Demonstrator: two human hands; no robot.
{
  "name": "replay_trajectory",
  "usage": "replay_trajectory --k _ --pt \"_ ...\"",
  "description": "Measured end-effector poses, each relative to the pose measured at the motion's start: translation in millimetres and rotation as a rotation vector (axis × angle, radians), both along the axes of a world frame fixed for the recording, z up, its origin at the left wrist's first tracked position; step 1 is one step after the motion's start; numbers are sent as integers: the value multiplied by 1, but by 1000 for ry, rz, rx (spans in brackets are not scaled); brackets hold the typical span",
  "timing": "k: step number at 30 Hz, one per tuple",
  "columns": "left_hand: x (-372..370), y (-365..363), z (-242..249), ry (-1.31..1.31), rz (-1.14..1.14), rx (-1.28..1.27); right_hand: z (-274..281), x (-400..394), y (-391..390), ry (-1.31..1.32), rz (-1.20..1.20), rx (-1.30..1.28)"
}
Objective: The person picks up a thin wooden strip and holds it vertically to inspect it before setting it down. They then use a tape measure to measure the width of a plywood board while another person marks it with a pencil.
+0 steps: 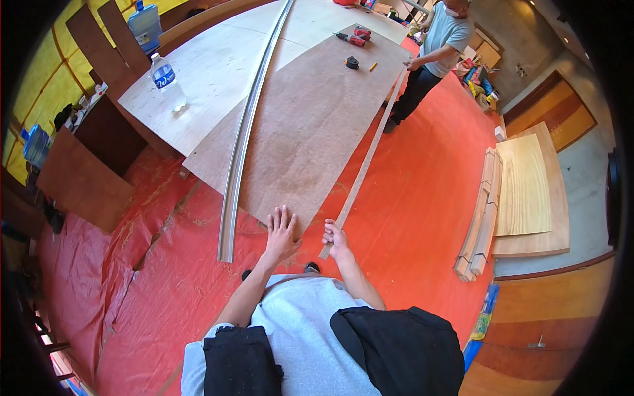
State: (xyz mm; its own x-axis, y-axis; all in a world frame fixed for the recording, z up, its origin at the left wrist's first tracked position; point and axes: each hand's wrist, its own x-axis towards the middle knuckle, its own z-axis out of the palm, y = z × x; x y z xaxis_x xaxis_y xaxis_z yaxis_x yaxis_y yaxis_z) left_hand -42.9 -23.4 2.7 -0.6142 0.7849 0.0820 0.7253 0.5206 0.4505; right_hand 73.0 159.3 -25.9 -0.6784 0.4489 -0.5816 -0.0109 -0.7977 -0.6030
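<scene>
My left hand point(282, 232) lies flat, fingers spread, on the near corner of a large brown board point(310, 122) that rests on the table. My right hand point(337, 240) is closed around the near end of a long thin wooden strip point(365, 162) that runs along the board's right edge. At the far end, another person point(432, 56) holds the same strip with one hand. A long curved metal rail point(246, 132) lies along the board's left side.
On the table sit a water bottle point(167, 80), a red drill point(353, 37), a tape measure point(352, 63) and a pencil point(373, 66). Red sheeting point(422, 191) covers the floor. Stacked plywood sheets point(528, 191) and curved wood pieces point(481, 218) lie to the right.
</scene>
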Motion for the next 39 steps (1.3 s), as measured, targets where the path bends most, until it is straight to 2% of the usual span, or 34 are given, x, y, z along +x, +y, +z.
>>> replay_trajectory --k 34,37,39 --pt "2 -13 6 30 -13 48 5 -8 -5 -32 13 9" --pt "-8 -14 10 -102 -35 24 3 -10 -6 -20 -9 -11" --pt "-22 -20 22 34 130 -2 3 -10 -4 -16 5 -2"
